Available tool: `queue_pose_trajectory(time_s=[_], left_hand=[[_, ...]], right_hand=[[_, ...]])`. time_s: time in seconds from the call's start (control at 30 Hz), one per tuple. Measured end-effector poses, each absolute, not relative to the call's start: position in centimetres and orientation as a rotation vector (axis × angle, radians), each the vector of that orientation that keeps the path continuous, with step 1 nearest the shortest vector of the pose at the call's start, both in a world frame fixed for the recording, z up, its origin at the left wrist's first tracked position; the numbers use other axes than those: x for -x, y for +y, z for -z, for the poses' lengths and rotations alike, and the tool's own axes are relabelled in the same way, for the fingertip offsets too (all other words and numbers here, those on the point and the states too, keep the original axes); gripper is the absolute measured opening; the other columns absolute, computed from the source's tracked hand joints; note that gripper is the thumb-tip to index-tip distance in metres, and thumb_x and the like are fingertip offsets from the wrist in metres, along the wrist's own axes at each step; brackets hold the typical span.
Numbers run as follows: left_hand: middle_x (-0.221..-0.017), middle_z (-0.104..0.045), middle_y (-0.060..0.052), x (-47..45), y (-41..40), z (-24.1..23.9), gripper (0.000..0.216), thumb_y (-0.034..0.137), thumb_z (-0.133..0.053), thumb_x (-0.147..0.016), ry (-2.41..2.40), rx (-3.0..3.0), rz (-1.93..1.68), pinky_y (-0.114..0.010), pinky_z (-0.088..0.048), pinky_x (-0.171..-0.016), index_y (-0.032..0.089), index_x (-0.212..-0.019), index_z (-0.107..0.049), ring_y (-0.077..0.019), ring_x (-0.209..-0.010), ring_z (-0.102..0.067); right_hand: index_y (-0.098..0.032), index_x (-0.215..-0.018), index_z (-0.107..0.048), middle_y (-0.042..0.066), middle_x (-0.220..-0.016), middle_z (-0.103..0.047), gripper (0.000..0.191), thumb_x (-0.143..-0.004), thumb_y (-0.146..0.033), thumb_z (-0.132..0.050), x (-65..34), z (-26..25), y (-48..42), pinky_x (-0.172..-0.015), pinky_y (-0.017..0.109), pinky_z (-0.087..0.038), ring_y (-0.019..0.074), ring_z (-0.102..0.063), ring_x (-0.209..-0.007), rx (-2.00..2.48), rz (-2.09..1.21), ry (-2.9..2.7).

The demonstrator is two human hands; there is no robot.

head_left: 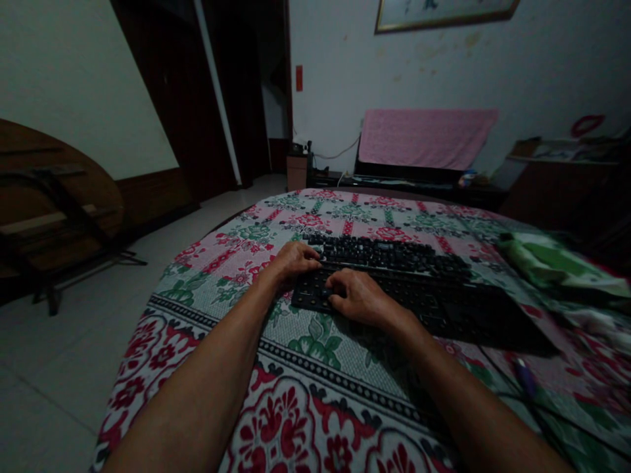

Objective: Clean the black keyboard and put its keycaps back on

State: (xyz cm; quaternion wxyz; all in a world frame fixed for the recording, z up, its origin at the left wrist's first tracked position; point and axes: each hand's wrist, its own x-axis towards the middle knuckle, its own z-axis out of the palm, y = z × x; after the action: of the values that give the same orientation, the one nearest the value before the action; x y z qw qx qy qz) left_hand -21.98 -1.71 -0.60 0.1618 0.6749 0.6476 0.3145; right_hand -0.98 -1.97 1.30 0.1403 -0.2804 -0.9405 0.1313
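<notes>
My left hand (294, 258) is at the far left corner of a black keyboard base (414, 299). Its thumb and fingers are bent towards each other, and whatever may be between them is too small and dark to make out. Over the left part of the base, my right hand (359, 294) pinches a small dark keycap between thumb and fingers. Much of the base's left end shows bare sockets where keys sit. Just behind it lies a long heap of loose black keycaps (384, 253), partly covered at its left end by my left fingers.
A flowered cloth (315, 348) covers the round table. To the right lie a green and white packet (557, 263), crumpled white material (601, 328) and dark cables (542, 410). A folded wooden table (54, 177) leans at left; a pink towel (426, 138) hangs at the back.
</notes>
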Motion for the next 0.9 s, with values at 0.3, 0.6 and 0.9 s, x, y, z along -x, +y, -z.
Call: queue_pose_trajectory(time_s=[0.3, 0.6, 0.9], left_hand=[[-0.083, -0.063, -0.004, 21.2, -1.3, 1.1, 0.024, 0.031, -0.06, -0.069, 1.856, -2.339, -0.907, -0.025, -0.043, -0.073, 0.019, -0.087, -0.07, -0.0148, -0.08, -0.057], [-0.081, -0.067, -0.001, 21.4, -1.0, 1.2, 0.025, 0.033, -0.061, -0.067, 1.775, -2.199, -0.873, -0.021, -0.043, -0.064, 0.019, -0.086, -0.07, -0.0132, -0.073, -0.059], [-0.078, -0.067, -0.001, 20.8, -1.3, 0.7, 0.027, 0.036, -0.062, -0.064, 1.764, -2.13, -0.899, -0.02, -0.043, -0.061, 0.018, -0.083, -0.07, -0.0129, -0.071, -0.059]], right_hand=[[-0.02, -0.084, -0.061, 0.001, -0.075, -0.06, 0.019, -0.066, -0.021, -0.054, 1.2, -1.6, -1.3, -0.058, 0.021, -0.034, 0.0119, -0.051, -0.065, 0.795, -0.411, -2.797], [-0.021, -0.084, -0.06, 0.001, -0.075, -0.059, 0.017, -0.068, -0.026, -0.056, 0.9, -1.4, -1.6, -0.057, 0.021, -0.033, 0.0119, -0.051, -0.065, 0.795, -0.387, -2.757], [-0.019, -0.086, -0.061, 0.001, -0.075, -0.061, 0.018, -0.069, -0.023, -0.057, 1.6, -1.6, -2.3, -0.058, 0.022, -0.035, 0.012, -0.052, -0.065, 0.767, -0.43, -2.678]])
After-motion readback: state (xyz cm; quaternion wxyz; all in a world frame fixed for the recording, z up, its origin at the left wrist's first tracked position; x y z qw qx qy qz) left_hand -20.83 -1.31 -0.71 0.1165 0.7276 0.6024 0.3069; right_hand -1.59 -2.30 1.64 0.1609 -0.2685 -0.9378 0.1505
